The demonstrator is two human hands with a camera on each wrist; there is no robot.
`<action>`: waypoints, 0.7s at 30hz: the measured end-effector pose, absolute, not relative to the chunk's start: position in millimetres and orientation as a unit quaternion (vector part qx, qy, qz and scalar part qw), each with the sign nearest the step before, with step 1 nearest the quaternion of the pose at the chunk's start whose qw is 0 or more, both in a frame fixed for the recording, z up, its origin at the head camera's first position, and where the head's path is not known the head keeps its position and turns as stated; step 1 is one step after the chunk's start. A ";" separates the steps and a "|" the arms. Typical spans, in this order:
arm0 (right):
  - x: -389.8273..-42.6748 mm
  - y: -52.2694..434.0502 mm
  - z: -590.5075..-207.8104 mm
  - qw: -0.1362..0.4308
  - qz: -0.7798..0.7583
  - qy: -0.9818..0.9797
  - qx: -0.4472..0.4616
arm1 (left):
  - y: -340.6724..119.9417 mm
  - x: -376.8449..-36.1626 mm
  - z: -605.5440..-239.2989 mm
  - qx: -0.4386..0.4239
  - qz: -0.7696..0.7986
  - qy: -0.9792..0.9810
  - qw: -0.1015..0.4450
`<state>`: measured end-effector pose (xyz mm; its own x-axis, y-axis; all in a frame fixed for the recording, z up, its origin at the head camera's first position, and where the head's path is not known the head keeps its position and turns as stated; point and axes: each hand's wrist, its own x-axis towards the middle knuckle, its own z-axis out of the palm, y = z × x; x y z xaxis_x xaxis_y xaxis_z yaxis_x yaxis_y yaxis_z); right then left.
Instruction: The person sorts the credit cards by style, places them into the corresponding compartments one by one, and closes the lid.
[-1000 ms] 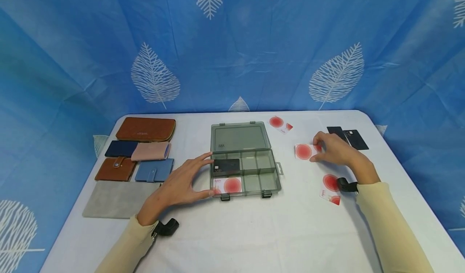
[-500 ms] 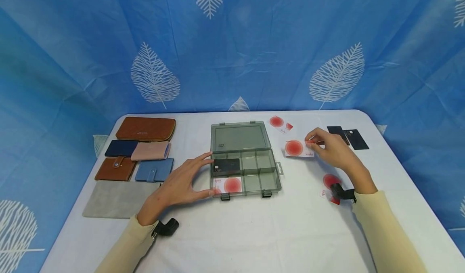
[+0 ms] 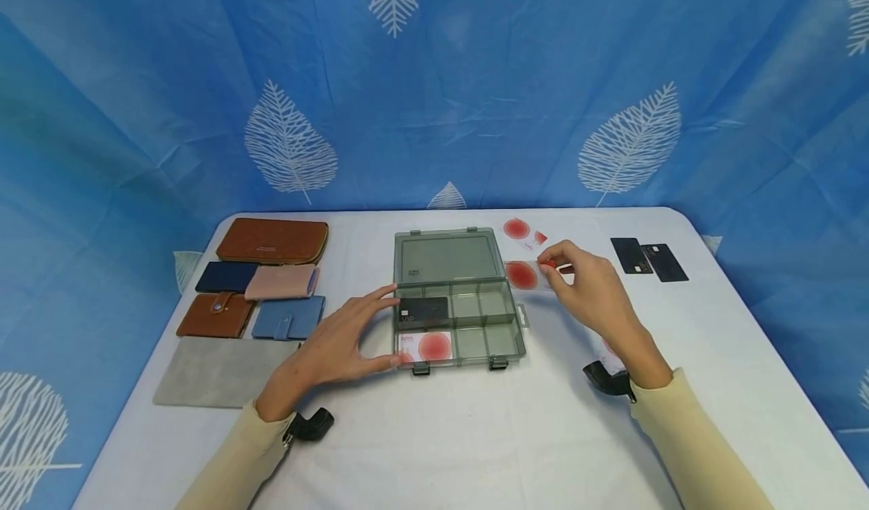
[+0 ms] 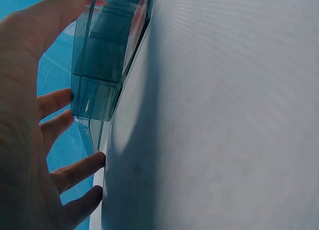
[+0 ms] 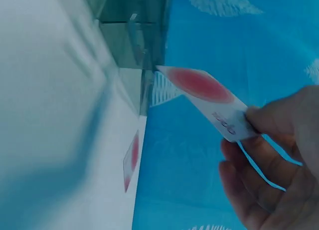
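Observation:
A white card with a red circle (image 3: 522,274) is pinched between the thumb and fingers of my right hand (image 3: 589,287). It is held above the table by the right side of a green translucent compartment box (image 3: 468,339), whose lid (image 3: 446,257) lies back. My left hand (image 3: 339,342) is spread at the box's left side, thumb and fingertips touching its edge; in the left wrist view, two lower fingers (image 4: 82,172) reach towards the tabletop. Inside the box, a black card (image 3: 424,311) lies in the back left part and a red-and-white card (image 3: 432,345) in the front left.
Another red-and-white card (image 3: 517,229) lies behind the right hand, and one (image 3: 613,350) is partly hidden under the right wrist. Two black cards (image 3: 631,256) lie at the far right. On the left are several wallets, including a brown one (image 3: 273,241), and a grey pouch (image 3: 216,372).
My right hand has lifted the red-and-white card off the table and carried it left to beside the box. My left hand has stayed at the box's left edge.

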<state>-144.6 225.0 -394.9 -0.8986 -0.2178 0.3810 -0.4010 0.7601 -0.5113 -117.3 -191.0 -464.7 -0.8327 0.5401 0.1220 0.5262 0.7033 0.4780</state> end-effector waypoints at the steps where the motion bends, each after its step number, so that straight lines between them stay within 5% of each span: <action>1: -143.3 222.1 -395.1 0.161 0.298 -0.927 0.162 | -190.8 -117.5 -464.7 0.289 0.255 0.923 0.013; 7: -134.3 198.9 -399.2 0.206 0.298 -0.917 0.169 | -190.4 -117.7 -465.2 0.290 0.258 0.921 0.011; 21: -98.2 121.5 -427.3 0.078 0.327 -0.902 0.269 | -189.9 -117.6 -466.6 0.288 0.254 0.923 0.011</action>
